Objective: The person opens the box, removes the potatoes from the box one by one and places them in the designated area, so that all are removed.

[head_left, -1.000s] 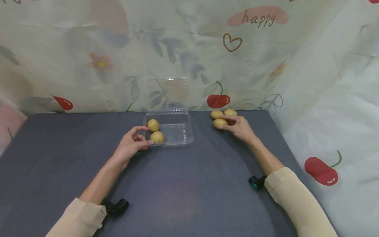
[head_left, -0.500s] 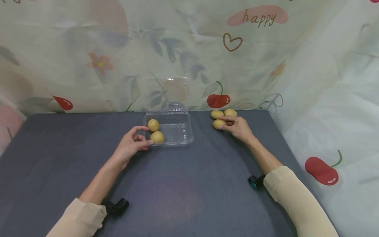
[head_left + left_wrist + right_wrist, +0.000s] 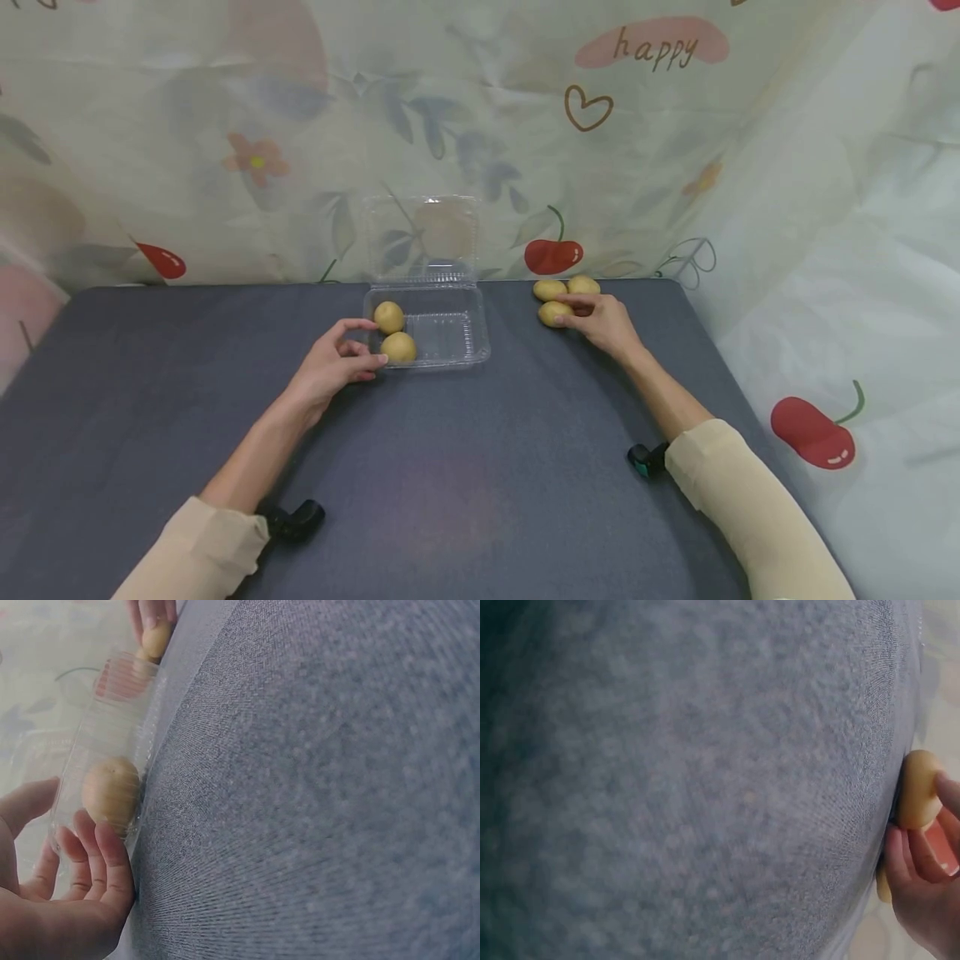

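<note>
- Head view, centre frame: left hand [image 3: 330, 371] curled at the near-left corner of the clear clamshell box [image 3: 450, 337], fingertips pinching its rim beside two potatoes inside [image 3: 397, 347].
- Right of centre: right hand [image 3: 603, 321] cupped over the nearest loose potato [image 3: 552, 313], fingers curled around it, two more potatoes [image 3: 566, 287] touching behind.
- Best handled by closing fully round that potato, lifting clear of its neighbours, bracing the box.

A dark grey cloth-covered table [image 3: 465, 483] fills the lower view. Behind it, from nine o'clock round to three o'clock, hangs a pale curtain [image 3: 225, 125] printed with flowers, leaves, red cherries [image 3: 552, 254], a heart outline [image 3: 588, 108] and the word "happy" [image 3: 656, 48] at one o'clock.
</note>
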`<state>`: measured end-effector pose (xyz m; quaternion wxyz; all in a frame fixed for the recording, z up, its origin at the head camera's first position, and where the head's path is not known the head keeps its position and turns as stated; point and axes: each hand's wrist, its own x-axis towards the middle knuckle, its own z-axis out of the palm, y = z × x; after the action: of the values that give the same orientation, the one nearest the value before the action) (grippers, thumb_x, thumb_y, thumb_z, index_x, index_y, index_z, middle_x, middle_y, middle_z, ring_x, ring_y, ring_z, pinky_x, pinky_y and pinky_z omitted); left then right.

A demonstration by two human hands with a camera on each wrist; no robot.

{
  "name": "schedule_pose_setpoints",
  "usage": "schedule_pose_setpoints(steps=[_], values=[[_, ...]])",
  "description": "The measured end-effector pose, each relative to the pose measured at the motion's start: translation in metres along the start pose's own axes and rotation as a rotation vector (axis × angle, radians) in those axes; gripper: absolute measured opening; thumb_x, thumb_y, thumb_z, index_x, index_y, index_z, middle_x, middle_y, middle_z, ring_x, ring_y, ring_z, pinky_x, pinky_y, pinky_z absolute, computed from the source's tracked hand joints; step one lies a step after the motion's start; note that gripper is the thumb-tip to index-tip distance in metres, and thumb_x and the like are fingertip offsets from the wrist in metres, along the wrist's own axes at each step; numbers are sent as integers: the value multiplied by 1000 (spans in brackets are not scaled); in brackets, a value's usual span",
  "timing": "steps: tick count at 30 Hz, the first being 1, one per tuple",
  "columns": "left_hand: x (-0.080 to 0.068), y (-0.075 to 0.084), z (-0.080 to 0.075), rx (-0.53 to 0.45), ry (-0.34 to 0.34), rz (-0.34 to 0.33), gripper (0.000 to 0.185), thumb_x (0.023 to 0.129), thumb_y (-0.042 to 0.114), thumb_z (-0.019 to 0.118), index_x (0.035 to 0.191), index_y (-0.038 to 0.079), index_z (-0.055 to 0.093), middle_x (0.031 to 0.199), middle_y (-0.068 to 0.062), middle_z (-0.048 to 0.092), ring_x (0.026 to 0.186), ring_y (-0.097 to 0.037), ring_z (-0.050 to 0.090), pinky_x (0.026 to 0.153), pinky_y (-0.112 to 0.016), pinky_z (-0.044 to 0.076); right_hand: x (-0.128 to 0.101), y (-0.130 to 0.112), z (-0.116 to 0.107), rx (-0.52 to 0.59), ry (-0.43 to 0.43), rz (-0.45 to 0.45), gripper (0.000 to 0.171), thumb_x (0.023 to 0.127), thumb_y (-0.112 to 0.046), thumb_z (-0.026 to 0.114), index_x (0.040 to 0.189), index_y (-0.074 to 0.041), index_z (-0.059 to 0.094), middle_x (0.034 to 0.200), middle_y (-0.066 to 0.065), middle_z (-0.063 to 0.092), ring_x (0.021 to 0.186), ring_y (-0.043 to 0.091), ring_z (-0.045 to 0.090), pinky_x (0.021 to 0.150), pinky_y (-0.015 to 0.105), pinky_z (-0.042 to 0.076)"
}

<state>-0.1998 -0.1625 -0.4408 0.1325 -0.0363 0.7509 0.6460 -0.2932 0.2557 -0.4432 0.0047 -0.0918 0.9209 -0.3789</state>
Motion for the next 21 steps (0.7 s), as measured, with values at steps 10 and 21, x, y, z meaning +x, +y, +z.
schedule_pose_setpoints(steps=[10, 21], values=[[0, 2, -1, -4, 0, -16, 63, 90, 11, 74, 142, 8, 39, 84, -4, 56, 83, -21, 62, 81, -36, 56, -1, -1, -6, 129, 51, -17, 32, 89, -21, 77, 119, -12, 74, 118, 5, 71, 105, 19, 68, 78, 20, 52], [-1, 2, -1, -2, -3, -14, 64, 89, 12, 76, 142, 8, 40, 84, -4, 58, 87, -24, 64, 85, -37, 54, -19, -38, -17, 259, 71, -112, 31, 91, -5, 72, 120, 4, 69, 117, 23, 68, 103, 34, 66, 76, 17, 51]])
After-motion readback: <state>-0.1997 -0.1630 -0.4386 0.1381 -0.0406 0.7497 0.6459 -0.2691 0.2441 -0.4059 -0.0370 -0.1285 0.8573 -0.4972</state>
